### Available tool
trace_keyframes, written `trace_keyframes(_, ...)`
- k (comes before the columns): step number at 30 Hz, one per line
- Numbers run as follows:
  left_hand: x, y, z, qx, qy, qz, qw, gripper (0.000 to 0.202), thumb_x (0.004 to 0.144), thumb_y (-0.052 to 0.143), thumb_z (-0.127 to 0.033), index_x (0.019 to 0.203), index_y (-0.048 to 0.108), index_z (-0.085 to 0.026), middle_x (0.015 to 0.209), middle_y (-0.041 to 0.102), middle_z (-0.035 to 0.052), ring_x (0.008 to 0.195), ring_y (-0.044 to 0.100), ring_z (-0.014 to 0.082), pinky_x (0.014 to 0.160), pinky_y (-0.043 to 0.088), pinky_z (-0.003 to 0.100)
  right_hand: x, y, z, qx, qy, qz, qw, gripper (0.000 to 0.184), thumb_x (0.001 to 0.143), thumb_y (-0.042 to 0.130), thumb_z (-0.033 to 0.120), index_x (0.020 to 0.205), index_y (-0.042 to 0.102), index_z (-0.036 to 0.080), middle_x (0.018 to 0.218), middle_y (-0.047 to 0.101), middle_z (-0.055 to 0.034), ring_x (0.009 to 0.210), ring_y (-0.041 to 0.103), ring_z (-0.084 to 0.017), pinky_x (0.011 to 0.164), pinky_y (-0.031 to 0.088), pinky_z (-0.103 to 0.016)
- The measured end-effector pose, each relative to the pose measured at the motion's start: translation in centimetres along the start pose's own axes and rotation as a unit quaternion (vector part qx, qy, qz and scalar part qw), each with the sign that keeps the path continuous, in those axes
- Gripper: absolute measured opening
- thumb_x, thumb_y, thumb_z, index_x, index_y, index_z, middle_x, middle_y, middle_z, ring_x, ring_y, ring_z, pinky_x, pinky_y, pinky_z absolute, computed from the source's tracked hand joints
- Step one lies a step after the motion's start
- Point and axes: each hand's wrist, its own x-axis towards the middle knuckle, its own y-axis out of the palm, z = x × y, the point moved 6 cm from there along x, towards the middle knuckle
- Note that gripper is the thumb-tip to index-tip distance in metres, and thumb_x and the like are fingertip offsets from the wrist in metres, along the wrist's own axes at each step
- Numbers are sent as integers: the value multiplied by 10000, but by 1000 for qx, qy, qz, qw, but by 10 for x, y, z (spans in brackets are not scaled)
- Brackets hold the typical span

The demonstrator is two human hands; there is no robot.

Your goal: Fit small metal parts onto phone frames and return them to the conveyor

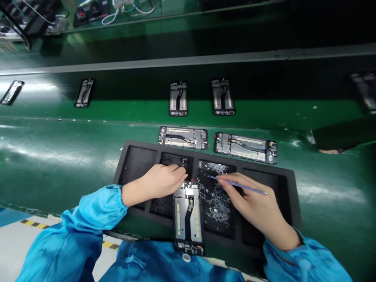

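Note:
My right hand grips slim purple tweezers between thumb and fingers. Their tip points left over a tray compartment strewn with tiny silvery parts. At the upper left corner of an opened phone, my left hand has its fingers curled together; what they hold, if anything, is hidden. That phone lies lengthwise toward me across the black compartment tray, showing its metal frame and a dark flex cable. Small dark pieces lie in the compartment beyond my left fingers.
Two more opened phones lie sideways behind the tray, one at left and one at right. Farther back, several phones, such as this one, are spread along the green surface. Cables lie at the far upper left.

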Motion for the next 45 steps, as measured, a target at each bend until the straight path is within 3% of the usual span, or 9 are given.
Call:
trace_keyframes(6, 0, -6, 4, -177, -55, 19, 983, 181, 963, 435, -133, 920, 606, -172, 695, 631, -11, 611, 623, 127, 588, 471, 225, 3, -22, 37, 2, 32, -27, 999, 144, 960, 613, 365, 978, 729, 282, 882, 791, -47, 725, 753, -246, 730, 614, -384)
trace_keyframes(9, -1, -3, 7, -272, -89, 38, 958, 229, 968, 378, -118, 1067, 578, -172, 676, 650, -38, 520, 612, 96, 505, 465, 185, 15, -20, 63, -34, -29, -9, 999, 211, 969, 604, 425, 884, 734, 282, 777, 785, -13, 657, 752, -218, 681, 619, -335)
trace_keyframes(12, -2, 3, 10, -364, -129, 59, 921, 232, 952, 376, -130, 1103, 548, -168, 724, 673, -32, 509, 634, 92, 468, 477, 170, 31, -9, 75, -83, -108, -53, 989, 330, 981, 601, 387, 701, 687, 233, 693, 770, -7, 613, 747, -180, 580, 587, -254)
trace_keyframes(15, -1, 6, 12, -400, -164, 71, 899, 227, 899, 429, -122, 1053, 590, -166, 707, 660, -30, 513, 639, 100, 461, 465, 168, 39, 5, 72, -79, -152, -104, 980, 342, 975, 618, 322, 650, 626, 218, 655, 755, -10, 579, 731, -162, 548, 564, -234)
trace_keyframes(23, 4, 6, 12, -390, -171, 84, 901, 185, 890, 443, -132, 874, 626, -160, 593, 624, -27, 490, 636, 123, 450, 439, 178, 37, 27, 65, -55, -184, -51, 980, 233, 981, 613, 285, 763, 618, 203, 704, 749, -32, 634, 733, -162, 641, 592, -252)
trace_keyframes(34, 5, 11, 14, -421, -172, 96, 885, 206, 869, 416, -78, 849, 607, -153, 585, 636, -24, 554, 681, 133, 524, 520, 189, 36, 27, 54, 4, -170, -62, 983, 334, 948, 654, 249, 631, 549, 231, 720, 769, -32, 635, 744, -166, 582, 600, -247)
trace_keyframes(41, 4, 13, 14, -415, -166, 100, 889, 218, 915, 383, -91, 905, 595, -141, 605, 648, -17, 539, 671, 122, 520, 533, 185, 37, 25, 44, 31, -160, -29, 986, 242, 958, 639, 374, 799, 721, 211, 727, 769, -17, 649, 741, -173, 617, 607, -272)
trace_keyframes(45, 5, 13, 14, -396, -157, 101, 899, 234, 913, 379, -87, 951, 605, -131, 611, 654, -19, 534, 679, 122, 511, 534, 183, 38, 16, 35, 47, -103, -71, 991, 166, 936, 672, 324, 814, 730, 228, 748, 771, -9, 671, 738, -184, 619, 593, -290)
